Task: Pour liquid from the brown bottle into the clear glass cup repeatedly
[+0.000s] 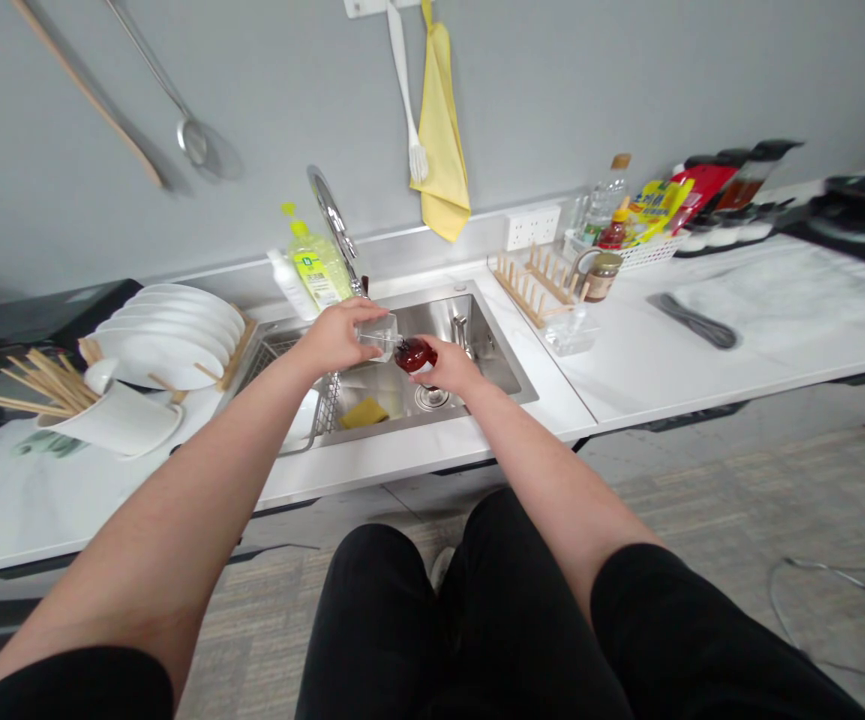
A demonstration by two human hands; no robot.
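Above the sink (pixel 507 365), my left hand (pixel 338 335) is closed round a clear see-through container (pixel 379 338). My right hand (pixel 453 366) grips a small bottle of dark red liquid (pixel 417 356) with a pale label. The bottle is tilted, its dark neck pointing left at the container. Whether the two touch, or whether liquid flows between them, I cannot tell. Below in the basin lies a yellow sponge (pixel 364 413), close to a wire rack (pixel 325 405). The chrome faucet (pixel 333 215) rises behind my left hand.
Green dish soap (pixel 319 265) stands behind the sink. To the left are white plates (pixel 169 330) in a rack and a white holder (pixel 121 420) with chopsticks. On the right sit a wooden rack (pixel 533 285), a jar (pixel 601 277), a seasoning basket (pixel 653 252) and a dark coiled cable-like item (pixel 702 322).
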